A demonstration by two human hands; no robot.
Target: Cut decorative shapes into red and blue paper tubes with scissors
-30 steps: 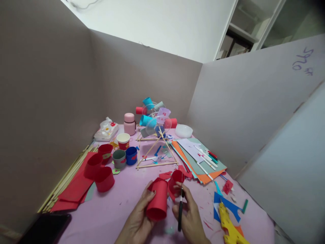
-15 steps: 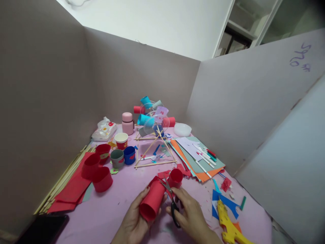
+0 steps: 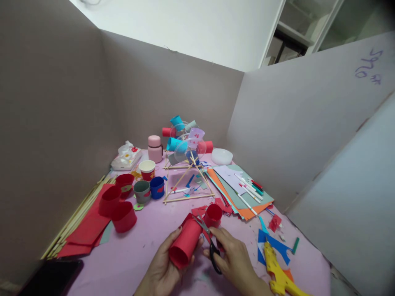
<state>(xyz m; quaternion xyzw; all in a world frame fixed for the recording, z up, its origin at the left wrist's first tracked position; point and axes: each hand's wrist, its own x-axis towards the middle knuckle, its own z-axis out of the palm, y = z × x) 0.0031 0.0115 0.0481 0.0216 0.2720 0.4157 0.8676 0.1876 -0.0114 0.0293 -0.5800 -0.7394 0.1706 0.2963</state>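
Note:
My left hand (image 3: 165, 261) is closed around a red paper tube (image 3: 186, 242), tilted with its open end toward me. In my right hand (image 3: 231, 255) is a pair of scissors (image 3: 212, 250) with black handles. Their blades reach the far end of the tube; whether they cut into the paper there I cannot tell. Just beyond the blades stands a short red paper cup (image 3: 213, 215), among red paper scraps (image 3: 222, 205). Behind them rises a wooden-stick frame (image 3: 189, 200) carrying a wheel of clear discs with coloured paper tubes (image 3: 177, 144).
At left are several red paper rings (image 3: 124, 217), a grey one (image 3: 142, 192), a blue one (image 3: 157, 188), sticks (image 3: 77, 218) and a phone (image 3: 51, 277). To the right lie coloured sheets (image 3: 243, 205) with markers and a yellow glue gun (image 3: 276, 267). Grey partitions enclose the table.
My right hand and the scissors have shifted very slightly to the right. The red tube stays in my left hand, almost unmoved.

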